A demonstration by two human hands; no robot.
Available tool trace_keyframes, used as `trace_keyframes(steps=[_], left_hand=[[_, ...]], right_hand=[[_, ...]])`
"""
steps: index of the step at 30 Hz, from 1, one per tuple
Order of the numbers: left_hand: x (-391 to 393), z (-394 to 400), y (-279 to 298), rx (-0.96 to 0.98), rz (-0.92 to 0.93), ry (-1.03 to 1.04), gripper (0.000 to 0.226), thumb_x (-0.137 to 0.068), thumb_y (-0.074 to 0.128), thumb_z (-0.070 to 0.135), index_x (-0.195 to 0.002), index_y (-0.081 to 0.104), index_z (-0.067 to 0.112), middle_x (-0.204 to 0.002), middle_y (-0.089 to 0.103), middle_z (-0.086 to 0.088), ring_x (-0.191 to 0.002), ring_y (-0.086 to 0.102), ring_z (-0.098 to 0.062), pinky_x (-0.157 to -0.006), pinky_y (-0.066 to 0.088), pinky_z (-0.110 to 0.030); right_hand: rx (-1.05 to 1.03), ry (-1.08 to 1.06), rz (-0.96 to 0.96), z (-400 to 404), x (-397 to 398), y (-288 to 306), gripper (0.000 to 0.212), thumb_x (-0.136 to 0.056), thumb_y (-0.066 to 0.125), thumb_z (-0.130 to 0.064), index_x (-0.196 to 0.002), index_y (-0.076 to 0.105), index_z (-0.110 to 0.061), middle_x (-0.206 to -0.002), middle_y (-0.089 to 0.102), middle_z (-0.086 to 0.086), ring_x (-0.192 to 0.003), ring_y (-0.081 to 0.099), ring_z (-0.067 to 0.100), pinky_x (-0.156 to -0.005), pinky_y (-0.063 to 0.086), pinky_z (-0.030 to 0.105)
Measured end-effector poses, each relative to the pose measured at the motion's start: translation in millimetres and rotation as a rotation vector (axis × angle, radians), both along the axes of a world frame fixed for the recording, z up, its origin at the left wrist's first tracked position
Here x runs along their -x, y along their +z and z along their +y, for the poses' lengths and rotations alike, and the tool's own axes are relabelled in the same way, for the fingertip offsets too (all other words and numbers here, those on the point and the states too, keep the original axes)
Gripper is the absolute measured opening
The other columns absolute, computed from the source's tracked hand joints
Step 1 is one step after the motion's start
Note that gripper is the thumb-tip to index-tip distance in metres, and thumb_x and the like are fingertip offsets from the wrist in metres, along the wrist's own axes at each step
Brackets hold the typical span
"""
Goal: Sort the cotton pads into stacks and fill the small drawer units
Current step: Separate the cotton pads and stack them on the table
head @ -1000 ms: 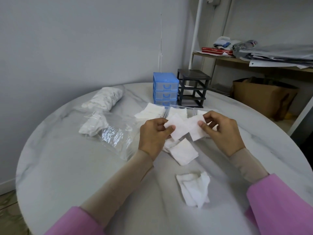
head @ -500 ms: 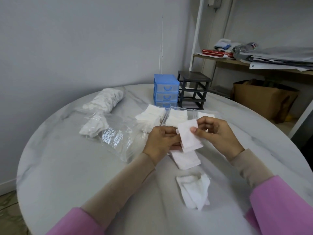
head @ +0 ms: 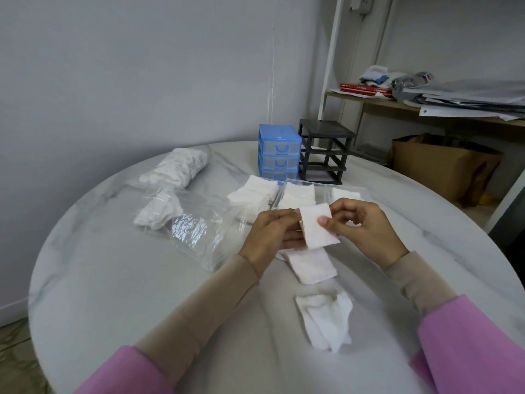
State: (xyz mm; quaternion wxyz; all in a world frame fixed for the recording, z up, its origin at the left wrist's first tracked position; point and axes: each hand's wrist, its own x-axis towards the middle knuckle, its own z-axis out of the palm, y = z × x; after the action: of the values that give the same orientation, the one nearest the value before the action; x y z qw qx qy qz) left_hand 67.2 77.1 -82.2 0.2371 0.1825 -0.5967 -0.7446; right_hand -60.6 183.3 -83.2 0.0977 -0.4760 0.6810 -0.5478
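Left hand (head: pixel 271 233) fingertips behind cotton pad (head: pixel 317 227).

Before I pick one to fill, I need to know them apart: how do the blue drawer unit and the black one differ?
The blue drawer unit has its three drawers in; the black drawer unit is a bare frame with open slots. The blue one stands left, the black one right, close beside it. Both have three levels and stand upright at the table's far edge.

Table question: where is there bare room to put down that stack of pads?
Bare table lies left of the crumpled pads, below the plastic bag. Around the blue drawer unit and black frame, it's crowded.
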Motion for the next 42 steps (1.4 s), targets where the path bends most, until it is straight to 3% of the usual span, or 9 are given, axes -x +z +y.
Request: trace_keyframes(steps=[2, 10, 14, 18, 23, 27, 30, 33, 42], left_hand=[[1, 0, -1, -0.008, 0.001, 0.008, 0.017, -0.095, 0.047, 0.009, -0.093, 0.063, 0.005, -0.059, 0.068, 0.004, -0.054, 0.066, -0.007, -0.056, 0.055, -0.018], [1, -1, -2, 0.023, 0.001, 0.003, 0.022, -0.093, 0.053, 0.025, -0.082, 0.065, 0.009, -0.061, 0.069, 0.004, -0.058, 0.067, -0.007, -0.056, 0.054, -0.017], [3, -1, -8, 0.122, 0.077, 0.018, 0.017, -0.087, 0.061, 0.010, -0.091, 0.065, -0.006, -0.074, 0.070, -0.005, -0.067, 0.068, -0.009, -0.065, 0.056, -0.020], [4, -5, -12, 0.196, 0.128, 0.124, 0.005, -0.084, 0.063, 0.002, -0.085, 0.068, 0.001, -0.075, 0.070, -0.002, -0.070, 0.068, -0.009, -0.068, 0.056, -0.022], [2, -13, -10, 0.370, 0.166, 0.293, 0.009, -0.081, 0.069, 0.005, -0.074, 0.066, 0.000, -0.073, 0.067, -0.007, -0.071, 0.064, -0.011, -0.069, 0.053, -0.023], [-2, -18, -7, 0.384, 0.210, 0.342, 0.006, -0.083, 0.066, 0.005, -0.080, 0.066, 0.000, -0.077, 0.069, -0.003, -0.074, 0.065, -0.008, -0.071, 0.053, -0.023], [-2, -20, -5, 0.410, 0.195, 0.360, 0.010, -0.084, 0.065, 0.005, -0.086, 0.065, -0.004, -0.082, 0.070, -0.007, -0.078, 0.066, -0.011, -0.072, 0.054, -0.025], [-2, -21, -7, 0.421, 0.152, 0.387, 0.011, -0.084, 0.065, 0.007, -0.086, 0.064, -0.005, -0.083, 0.070, -0.010, -0.077, 0.066, -0.012, -0.071, 0.054, -0.025], [-2, -23, -11, 0.444, 0.065, 0.425, 0.022, -0.084, 0.066, 0.008, -0.084, 0.060, -0.013, -0.083, 0.068, -0.014, -0.077, 0.064, -0.017, -0.071, 0.052, -0.030]], right_hand=[[0.000, -0.014, 0.029, 0, 0, 0, 0.011, -0.078, 0.072, -0.012, -0.074, 0.062, -0.010, -0.064, 0.060, 0.004, -0.053, 0.049, -0.003, -0.057, 0.035, 0.003], [0.019, -0.006, 0.078, 0, 0, 0, 0.013, -0.076, 0.073, -0.013, -0.076, 0.063, -0.005, -0.064, 0.058, 0.001, -0.058, 0.050, 0.000, -0.063, 0.039, 0.006], [0.046, -0.011, 0.096, 1, -2, 2, 0.011, -0.076, 0.073, -0.014, -0.079, 0.064, -0.009, -0.067, 0.060, -0.001, -0.058, 0.051, -0.001, -0.062, 0.039, 0.005], [0.062, -0.026, 0.072, -1, -1, 1, 0.009, -0.079, 0.070, -0.016, -0.079, 0.062, -0.020, -0.067, 0.061, -0.008, -0.057, 0.052, -0.001, -0.063, 0.039, 0.006], [-0.033, -0.019, 0.140, -1, 2, -3, 0.010, -0.081, 0.070, -0.016, -0.078, 0.064, -0.024, -0.067, 0.064, -0.014, -0.061, 0.056, 0.006, -0.068, 0.037, 0.018], [-0.153, 0.047, 0.207, 0, -5, -2, 0.017, -0.078, 0.072, -0.012, -0.078, 0.065, -0.028, -0.082, 0.069, -0.007, -0.072, 0.059, 0.009, -0.067, 0.038, 0.014], [-0.296, 0.161, 0.214, 1, -9, -4, 0.017, -0.076, 0.075, -0.013, -0.086, 0.068, -0.024, -0.089, 0.068, -0.012, -0.080, 0.058, 0.002, -0.074, 0.040, 0.017], [-0.370, 0.206, 0.281, 1, -9, -7, 0.022, -0.073, 0.078, -0.017, -0.091, 0.068, -0.026, -0.089, 0.066, -0.016, -0.084, 0.056, -0.004, -0.070, 0.036, 0.007], [-0.338, 0.214, 0.294, 0, -4, -6, 0.010, -0.077, 0.075, -0.014, -0.079, 0.066, -0.019, -0.078, 0.065, -0.009, -0.072, 0.056, -0.003, -0.066, 0.038, 0.007]])
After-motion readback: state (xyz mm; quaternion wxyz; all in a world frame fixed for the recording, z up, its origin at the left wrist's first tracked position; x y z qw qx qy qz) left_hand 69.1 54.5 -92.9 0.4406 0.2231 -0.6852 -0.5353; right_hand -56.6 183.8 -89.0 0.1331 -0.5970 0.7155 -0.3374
